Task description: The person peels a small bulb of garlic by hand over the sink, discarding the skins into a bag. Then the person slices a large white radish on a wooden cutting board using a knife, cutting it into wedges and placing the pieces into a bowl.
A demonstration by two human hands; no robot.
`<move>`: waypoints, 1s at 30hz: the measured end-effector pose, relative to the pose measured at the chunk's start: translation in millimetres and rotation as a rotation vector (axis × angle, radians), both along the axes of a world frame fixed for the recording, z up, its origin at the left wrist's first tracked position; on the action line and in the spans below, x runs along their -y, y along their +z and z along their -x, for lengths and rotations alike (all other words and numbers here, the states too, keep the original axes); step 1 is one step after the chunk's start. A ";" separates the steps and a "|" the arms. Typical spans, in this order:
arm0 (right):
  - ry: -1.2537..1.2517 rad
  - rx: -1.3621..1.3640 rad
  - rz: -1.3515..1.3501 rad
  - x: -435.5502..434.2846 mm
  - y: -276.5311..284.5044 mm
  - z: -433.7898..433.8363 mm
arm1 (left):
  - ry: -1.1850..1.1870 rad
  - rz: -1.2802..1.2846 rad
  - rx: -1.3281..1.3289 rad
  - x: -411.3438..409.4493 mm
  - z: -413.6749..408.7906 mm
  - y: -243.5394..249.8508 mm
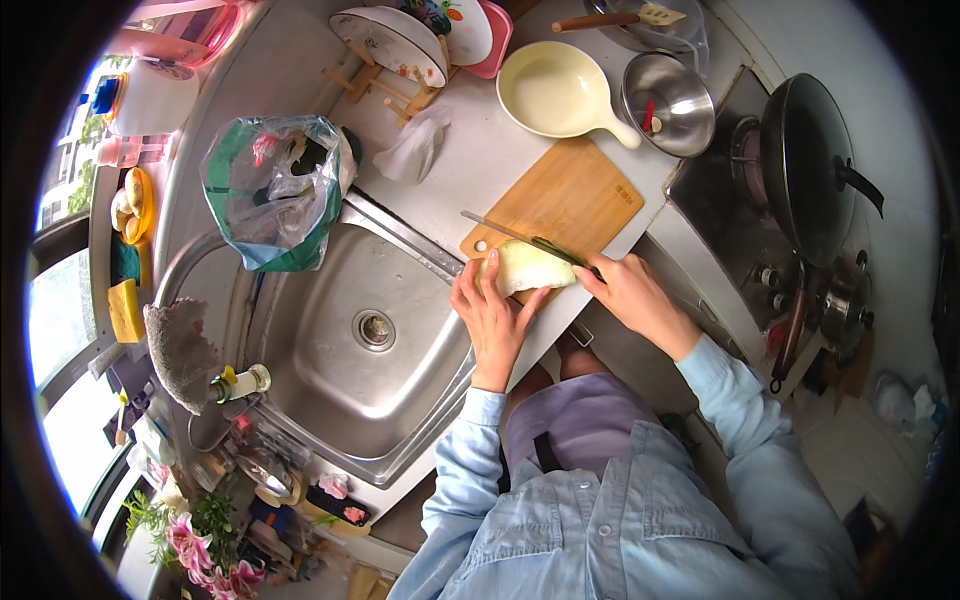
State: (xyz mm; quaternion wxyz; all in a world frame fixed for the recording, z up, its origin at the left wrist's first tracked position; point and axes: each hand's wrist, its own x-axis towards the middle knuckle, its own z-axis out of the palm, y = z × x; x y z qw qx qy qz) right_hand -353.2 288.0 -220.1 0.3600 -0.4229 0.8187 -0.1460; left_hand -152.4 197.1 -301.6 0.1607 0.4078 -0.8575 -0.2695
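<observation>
On a wooden cutting board [564,187] lies a pale piece of melon or gourd [529,268], its cut face white. My left hand [491,306] steadies it from the near left, fingertips resting on its edge. In my right hand [628,289] is a kitchen knife [501,226], gripped by its dark handle. The blade points away to the left and lies along the far side of the piece. Beside the blade shows a thin strip of green rind [551,244]. Some of the board's near edge is hidden by my left hand and the piece.
Left of the board is a steel sink [330,300] with a faucet [176,270]. A lined waste bag [240,217] stands behind it. A cream pan [555,88] and a steel bowl [667,103] holding red chili sit beyond the board. A lidded wok [802,172] occupies the stove at right.
</observation>
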 end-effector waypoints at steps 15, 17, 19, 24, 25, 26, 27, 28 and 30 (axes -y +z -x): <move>-0.183 0.125 0.197 18.6 -21.7 28.5 | 0.235 0.038 0.136 -30.3 -0.9 -6.1; -0.174 0.119 0.216 17.6 -2.0 33.9 | 0.312 0.024 0.193 -36.7 3.4 -5.5; -0.106 0.119 0.144 10.4 9.9 40.6 | 0.382 -0.021 0.194 -41.1 11.3 -2.5; -0.047 0.099 0.107 -16.3 25.4 30.7 | 0.423 -0.048 0.239 -47.6 18.9 1.9; -0.040 0.093 0.105 -21.4 24.3 29.6 | 0.426 -0.052 0.242 -48.2 19.2 2.2; -0.046 0.102 0.099 -25.9 22.4 28.8 | 0.429 -0.050 0.243 -48.2 20.1 2.7; -0.053 0.111 0.086 -26.8 24.1 27.5 | 0.431 -0.048 0.245 -47.8 20.9 2.6; -0.059 0.121 0.073 -27.0 27.2 26.8 | 0.433 -0.045 0.247 -47.6 21.2 2.4; -0.063 0.127 0.064 -28.2 27.3 26.5 | 0.429 -0.037 0.236 -47.5 20.6 1.7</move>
